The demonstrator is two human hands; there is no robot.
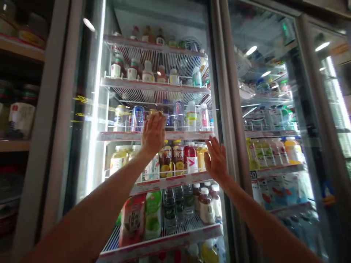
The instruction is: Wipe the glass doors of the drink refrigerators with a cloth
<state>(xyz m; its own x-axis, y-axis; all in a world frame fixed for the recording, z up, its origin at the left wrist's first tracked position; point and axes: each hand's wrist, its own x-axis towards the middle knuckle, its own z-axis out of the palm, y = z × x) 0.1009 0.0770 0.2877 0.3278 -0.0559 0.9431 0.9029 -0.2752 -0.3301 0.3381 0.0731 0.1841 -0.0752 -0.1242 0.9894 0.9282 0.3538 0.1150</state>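
My left hand [155,135] is raised before the glass door [161,16] of a lit drinks cooler, at the height of the can shelf. Its fingers point up and lie close together over a small pale, crumpled cloth [162,116], most of which the hand hides. My right hand [216,159], with nothing in it, is held up with fingers spread near the door's right metal frame [227,109]. Whether its fingertips touch the glass, I cannot tell. Behind my hands are a blue can [137,118] and a red bottle [191,157].
Several wire shelves of bottles fill the cooler, with a red drink pack [133,219] and a green pack [153,215] low down. To the right is a second glass-door cooler [268,109]. A dark shelf [16,145] with jars stands at the left.
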